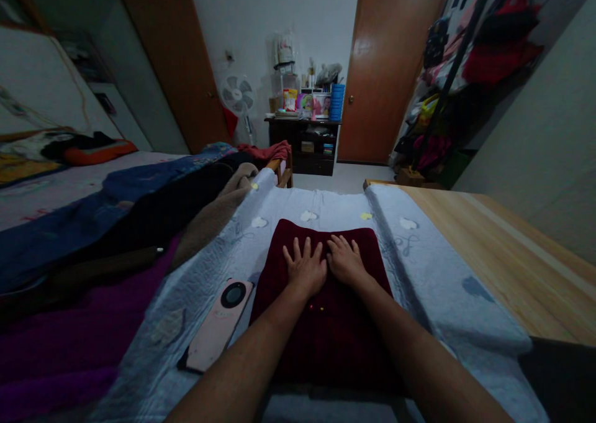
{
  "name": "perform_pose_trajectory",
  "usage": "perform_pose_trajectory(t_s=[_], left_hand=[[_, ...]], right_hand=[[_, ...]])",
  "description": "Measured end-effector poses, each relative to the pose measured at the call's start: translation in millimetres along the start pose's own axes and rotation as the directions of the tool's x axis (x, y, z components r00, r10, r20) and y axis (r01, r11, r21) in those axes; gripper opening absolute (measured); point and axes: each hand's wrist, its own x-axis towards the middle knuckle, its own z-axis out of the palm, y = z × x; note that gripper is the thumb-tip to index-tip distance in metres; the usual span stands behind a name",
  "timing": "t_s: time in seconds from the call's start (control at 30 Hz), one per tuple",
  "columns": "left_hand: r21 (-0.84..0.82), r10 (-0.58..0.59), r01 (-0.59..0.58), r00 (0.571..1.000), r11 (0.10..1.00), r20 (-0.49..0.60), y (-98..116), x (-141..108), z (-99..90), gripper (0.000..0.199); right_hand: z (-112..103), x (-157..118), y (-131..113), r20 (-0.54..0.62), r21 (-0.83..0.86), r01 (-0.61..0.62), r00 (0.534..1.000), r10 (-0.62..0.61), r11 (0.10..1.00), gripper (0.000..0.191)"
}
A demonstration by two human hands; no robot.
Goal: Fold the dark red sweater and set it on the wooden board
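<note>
A dark red folded cloth [335, 342], maybe a garment, lies flat in front of me, with two small shiny spots near its middle. My left hand [306, 268] rests palm down on its upper part, fingers spread. Close beside it, my right hand [345, 260] also lies on the cloth, its fingers slightly bent and apart. Neither hand grips anything. To the left of the cloth is a pink phone [216, 330], back side up, with a round black camera ring. Under both spreads a pale blue sheet [307, 202] with cloud patterns.
At left, blue, black, brown and purple clothes [116, 323] are piled on a bed. A wooden board [507, 249] lies to the right. Beyond stand a fan [238, 97], a dark cabinet [302, 153] and a brown door [382, 69]. Clothes and bags [498, 56] hang at far right.
</note>
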Motion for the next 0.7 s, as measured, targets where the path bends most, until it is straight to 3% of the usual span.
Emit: perform_pose_trajectory(t_s=[0.13,0.33,0.53,0.7], left_hand=[[0.006,-0.012,0.012,1.000,1.000,-0.017,0.7,0.6,4.6,0.054],[0.010,-0.006,0.006,1.000,1.000,-0.015,-0.2,-0.9,3.4,0.054],[0.005,0.009,-0.009,1.000,1.000,-0.010,-0.4,-1.3,4.9,0.056],[0.005,-0.003,0.003,1.000,1.000,0.004,1.4,-1.8,1.5,0.055]], right_hand=[[6.5,-10.0,14.0,-0.074,-0.079,0.013,0.997,-0.019,0.997,0.051],[5.2,2.8,27.2,-0.119,-0.103,-0.040,0.993,0.028,0.994,0.054],[3.0,10.2,51.4,-0.099,-0.094,-0.153,0.985,0.144,0.984,0.055],[-2.8,7.5,69.6,-0.001,-0.056,-0.263,0.965,0.264,0.963,0.060]])
